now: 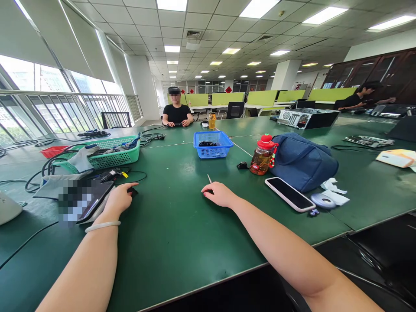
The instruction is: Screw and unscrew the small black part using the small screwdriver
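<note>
My left hand, with a pale bangle at its wrist, rests on the green table at the left. Its thumb and fingers close on a small black object, mostly hidden. Right beside it lies a dark tablet-like device, partly blurred out. Nearer the middle, my right hand is closed around a thin, pale, stick-like tool; only its tip shows above the fingers. A blue plastic basket with small black parts inside stands beyond my right hand.
At left sits a green basket with cloth and cables. To the right are a red-lidded bottle, a navy bag, a phone and a tape roll. A computer case stands farther back. Another person sits opposite.
</note>
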Available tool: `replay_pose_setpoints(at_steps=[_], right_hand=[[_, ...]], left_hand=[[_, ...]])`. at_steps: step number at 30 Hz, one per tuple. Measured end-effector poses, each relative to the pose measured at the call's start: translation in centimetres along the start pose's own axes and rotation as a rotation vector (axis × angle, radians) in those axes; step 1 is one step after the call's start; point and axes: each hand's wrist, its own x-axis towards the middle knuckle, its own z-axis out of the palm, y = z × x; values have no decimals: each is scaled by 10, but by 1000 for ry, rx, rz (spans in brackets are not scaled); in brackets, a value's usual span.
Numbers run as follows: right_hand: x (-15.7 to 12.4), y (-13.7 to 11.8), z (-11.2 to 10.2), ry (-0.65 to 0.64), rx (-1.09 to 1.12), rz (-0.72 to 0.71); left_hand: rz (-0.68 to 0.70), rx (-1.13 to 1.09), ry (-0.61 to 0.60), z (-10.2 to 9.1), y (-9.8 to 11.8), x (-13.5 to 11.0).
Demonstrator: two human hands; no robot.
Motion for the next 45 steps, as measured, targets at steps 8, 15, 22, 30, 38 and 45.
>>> replay_pose_setpoints(at_steps=[8, 15, 22, 30, 38, 45], right_hand=[[2, 6, 3, 11, 13, -29], [2, 4, 3, 12, 13, -21], [1, 3, 1, 10, -3, -14], [0, 2, 0, 4, 7, -2], [0, 3, 0, 5, 21, -5], [0, 3, 1, 9, 11, -14]], left_hand=[[-100, 179, 66, 4, -20, 2], [-210, 231, 87, 1, -23, 2], [-155, 205, 32, 4, -22, 8], [-177, 153, 12, -8, -14, 2], [-325, 54, 152, -24, -1, -5], [-388, 95, 122, -23, 1, -3]])
